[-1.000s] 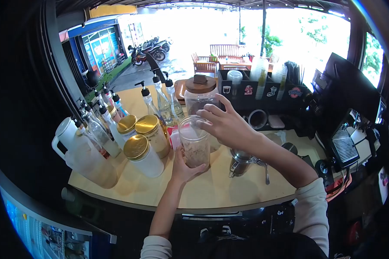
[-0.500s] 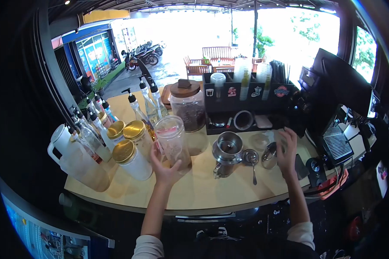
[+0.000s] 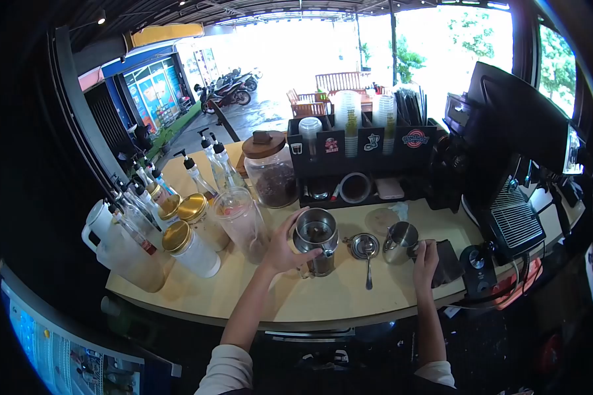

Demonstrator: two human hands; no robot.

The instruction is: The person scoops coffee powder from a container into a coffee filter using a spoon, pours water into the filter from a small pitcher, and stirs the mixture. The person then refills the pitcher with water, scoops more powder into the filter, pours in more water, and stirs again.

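Note:
My left hand is wrapped round the left side of a steel pot that stands upright on the counter, its thumb across the front. What lies inside the pot is too dark to tell. To the right, a steel milk pitcher stands on the counter, with my right hand closed at its handle side. Between the two vessels lies a round metal strainer-like piece with a spoon-like handle pointing toward me. A tall clear plastic container stands left of my left hand.
Gold-lidded jars, pump bottles and a white-lidded jug crowd the left. A wooden-lidded glass jar and a black cup organizer stand behind. A black mat and an espresso machine are at right.
My left hand has left the tall plastic container and taken hold of the steel pot. My right hand, formerly spread above the pitcher, has come down and closed at its handle. The view has shifted.

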